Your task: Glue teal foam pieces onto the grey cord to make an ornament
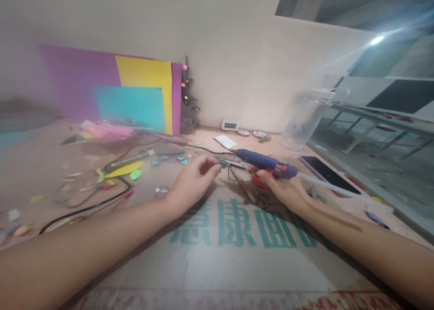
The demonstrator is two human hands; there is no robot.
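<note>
Near the middle of the table, my left hand (196, 179) has its thumb and fingertips pinched on a small dark-green piece (224, 164), too small to make out. My right hand (283, 190) is closed around the red handles of a pair of scissors (240, 164). Their metal blades point left, close to my left fingertips. Just above the right hand is a blue hot glue gun (259, 158), its nozzle toward the left and a long whitish glue stick (328, 185) protruding from its back. Whether the right hand also touches the gun is unclear.
Colored sheets (142, 75) lean on the wall beside a dark branch with small colored balls (186, 97). At right are a clear jug (300, 124) and a phone (328, 176). Cut scraps (134, 175) and a black cable (91, 206) lie left; twine (266, 198) lies between my hands.
</note>
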